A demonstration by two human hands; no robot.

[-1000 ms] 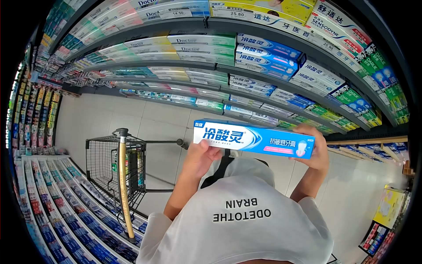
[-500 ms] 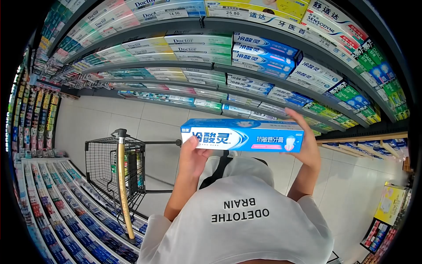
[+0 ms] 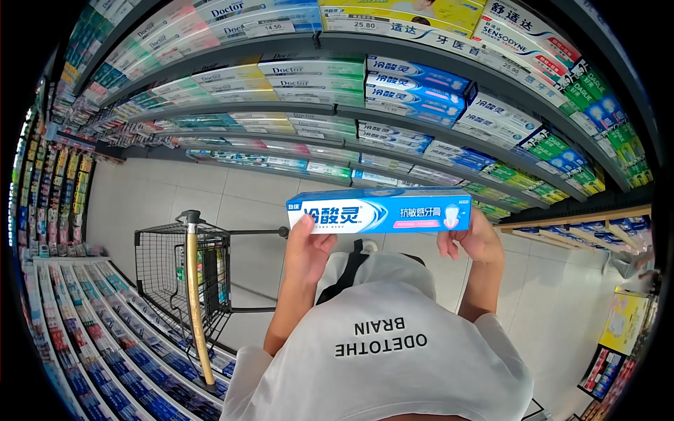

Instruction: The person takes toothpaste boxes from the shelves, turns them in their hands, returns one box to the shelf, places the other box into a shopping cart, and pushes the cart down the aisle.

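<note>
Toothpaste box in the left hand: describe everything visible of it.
The toothpaste box is a long, seemingly closed carton, apparently glossy cardboard. Its front, facing the camera, is white leftward and blue rightward, with dark-blue Chinese characters, a pink strip and a tooth picture; a blue top also shows. It is held roughly level in mid-air. The left hand grips its left end, thumb over the front; the right hand is at its right end, contact unclear.

A black wire cart (image 3: 165, 263) with a gold handle (image 3: 196, 302) stands on pale floor tiles (image 3: 151, 186) between shelves (image 3: 281, 107) of colourful boxes (image 3: 312, 71).
</note>
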